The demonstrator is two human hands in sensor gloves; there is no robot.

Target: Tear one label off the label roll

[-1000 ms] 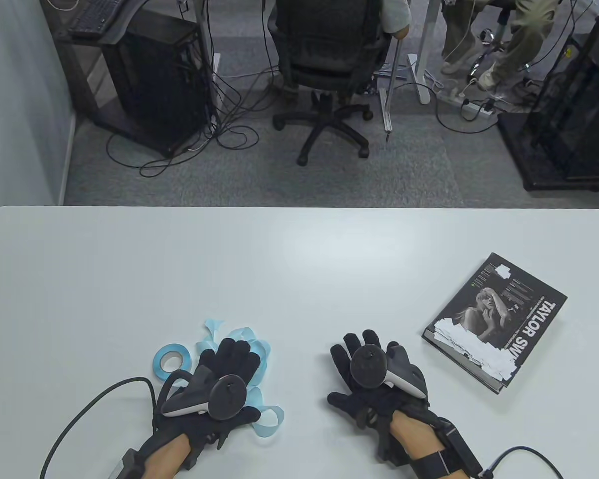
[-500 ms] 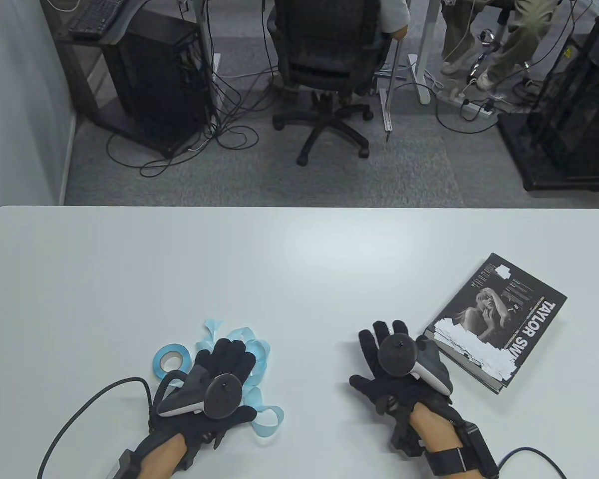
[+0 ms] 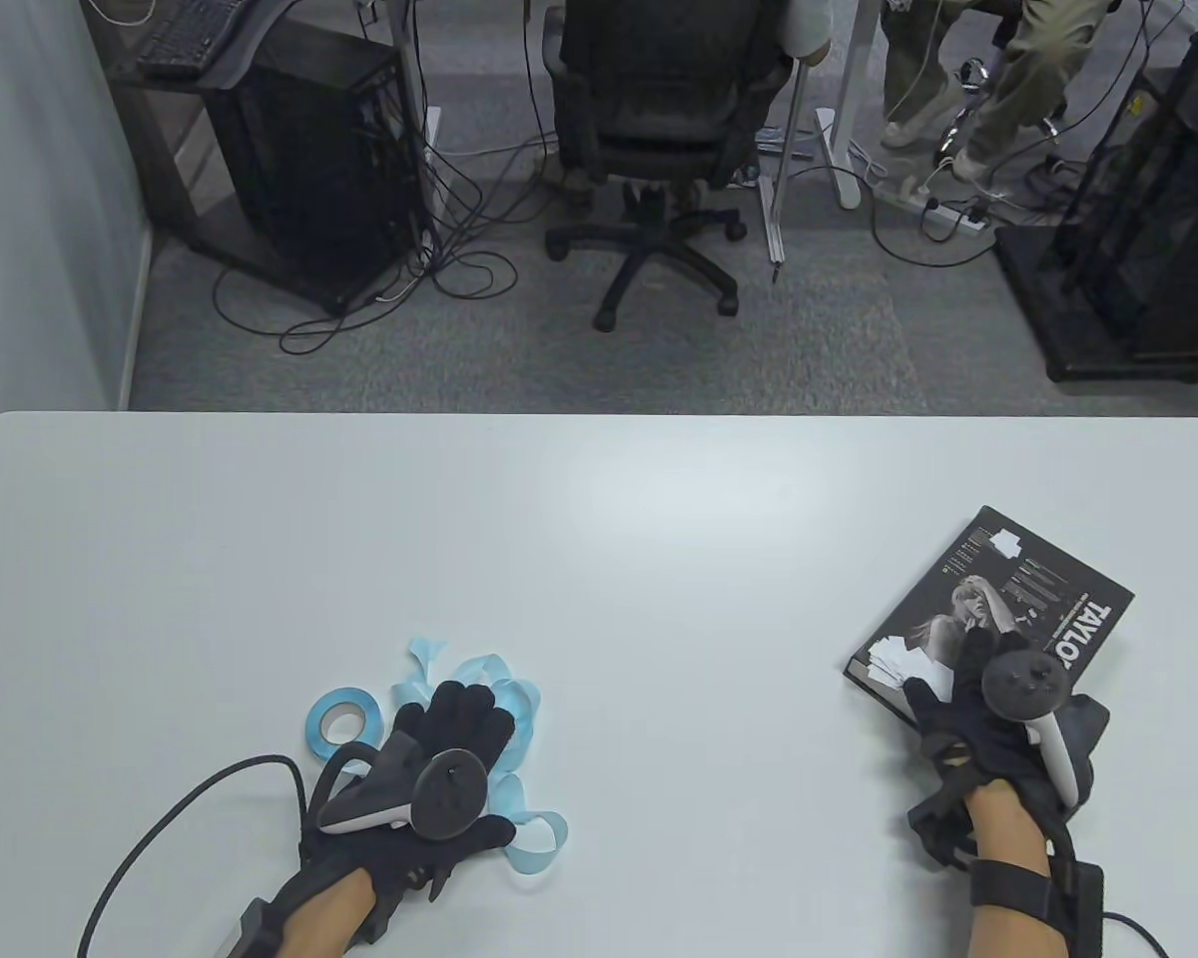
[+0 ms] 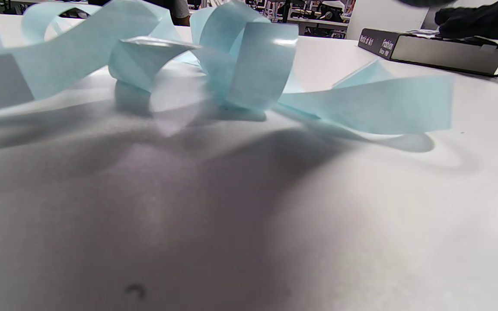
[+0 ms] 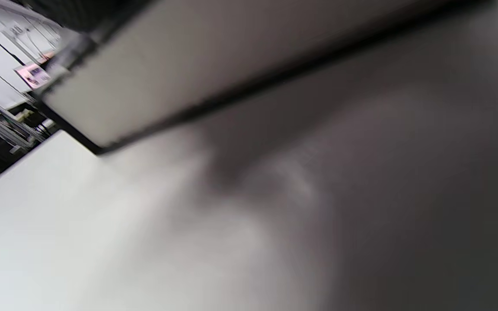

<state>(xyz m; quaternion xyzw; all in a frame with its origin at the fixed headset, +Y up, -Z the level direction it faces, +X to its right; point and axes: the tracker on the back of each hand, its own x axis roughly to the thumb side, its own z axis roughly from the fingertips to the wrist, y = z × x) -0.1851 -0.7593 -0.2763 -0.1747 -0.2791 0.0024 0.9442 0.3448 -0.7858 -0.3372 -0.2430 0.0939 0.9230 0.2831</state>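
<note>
The blue label roll [image 3: 339, 720] lies flat on the white table [image 3: 599, 559], just left of my left hand. A tangle of pale blue backing strip [image 3: 537, 843] spreads around and under that hand; it fills the left wrist view [image 4: 249, 65]. My left hand [image 3: 459, 711] rests palm down on the strip with fingers spread. My right hand [image 3: 953, 679] rests on the near left corner of a black book [image 3: 1018, 589], fingers on the white labels [image 3: 894, 657] stuck there. I see no label in either hand.
The book's spine shows in the left wrist view [image 4: 439, 47] and, blurred, in the right wrist view [image 5: 231, 65]. Glove cables trail off the table's near edge. Beyond the far edge are an office chair [image 3: 659, 130] and floor cables.
My right hand has moved right, from the table's middle onto the book's label-covered corner. My left hand has stayed on the blue strip.
</note>
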